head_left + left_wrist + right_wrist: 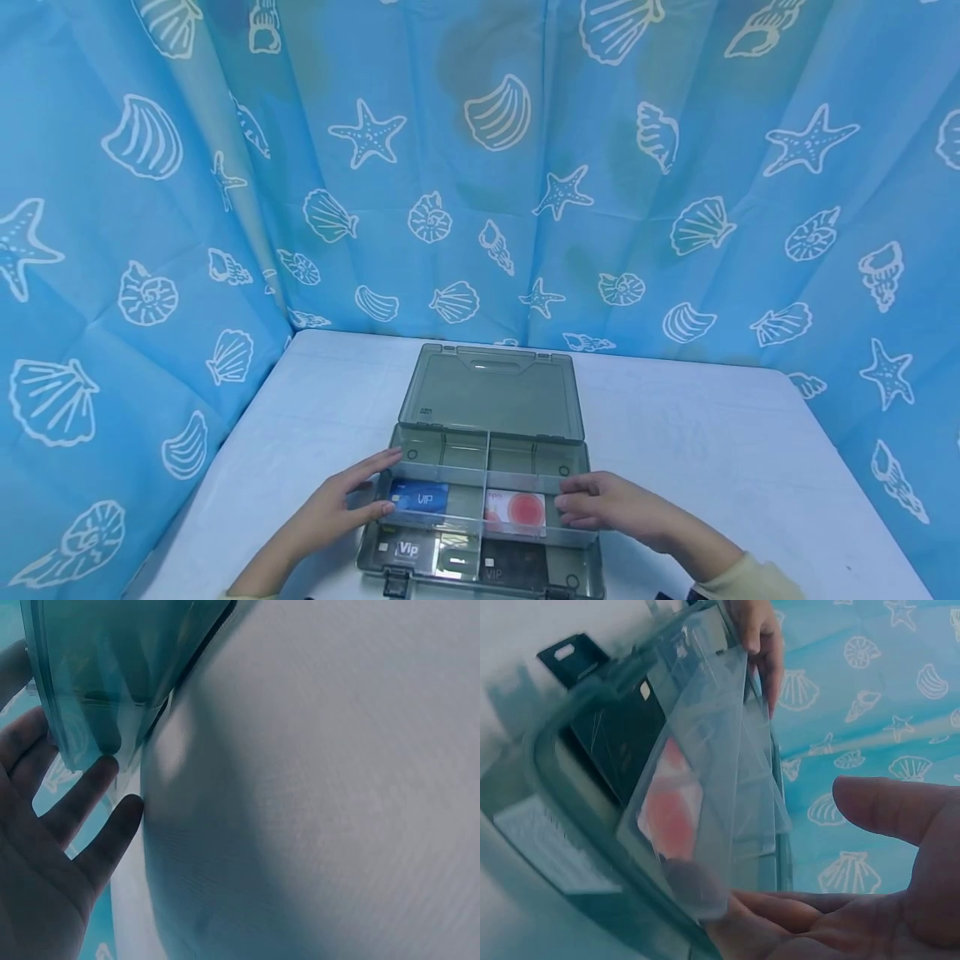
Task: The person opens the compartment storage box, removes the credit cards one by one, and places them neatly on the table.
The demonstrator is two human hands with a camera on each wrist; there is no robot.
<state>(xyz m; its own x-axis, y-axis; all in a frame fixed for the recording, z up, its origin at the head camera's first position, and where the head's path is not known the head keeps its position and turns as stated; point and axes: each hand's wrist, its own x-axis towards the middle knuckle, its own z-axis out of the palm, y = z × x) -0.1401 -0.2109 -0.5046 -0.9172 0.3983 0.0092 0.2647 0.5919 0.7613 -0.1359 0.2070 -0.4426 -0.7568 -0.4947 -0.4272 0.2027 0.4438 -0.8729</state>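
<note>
Likely settling clear dividers (517, 481) in organiser box (465, 452), between spread left hand (349, 493) and similarly parted right hand (609, 507), perhaps needing level pressure next.

One grey-green box (513, 454) holds four distinguishable cards (525, 510): two in its middle row, two in its front row. One lid (491, 392) adjoins its back, two latches (396, 583) its front, one label (555, 847) its side. Two hands are at it, one left hand (341, 500) and one right hand (611, 504); one table (712, 450) lies beneath.
</note>
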